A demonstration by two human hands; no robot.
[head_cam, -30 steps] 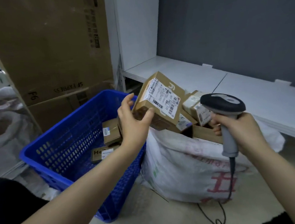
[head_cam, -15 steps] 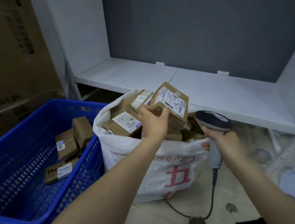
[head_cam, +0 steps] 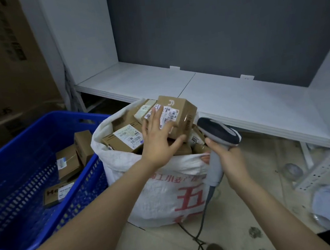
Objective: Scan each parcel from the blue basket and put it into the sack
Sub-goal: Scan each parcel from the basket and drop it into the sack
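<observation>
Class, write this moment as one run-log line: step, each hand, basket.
step: parcel set atop full sack | left hand: open, touching parcel | right hand: grips scanner | blue basket: three parcels visible

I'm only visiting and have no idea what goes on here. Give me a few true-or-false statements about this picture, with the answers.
1. The right hand has its grip on the scanner. True.
2. The sack is nearly empty. False: parcels are heaped in it to above its rim.
3. The left hand lies with straight, spread fingers against the top parcel. True.
4. The blue basket has no boxes in it. False: at least three parcels in the basket are visible.
5. The scanner is cordless. False: a cable runs from its handle down to the floor.
</observation>
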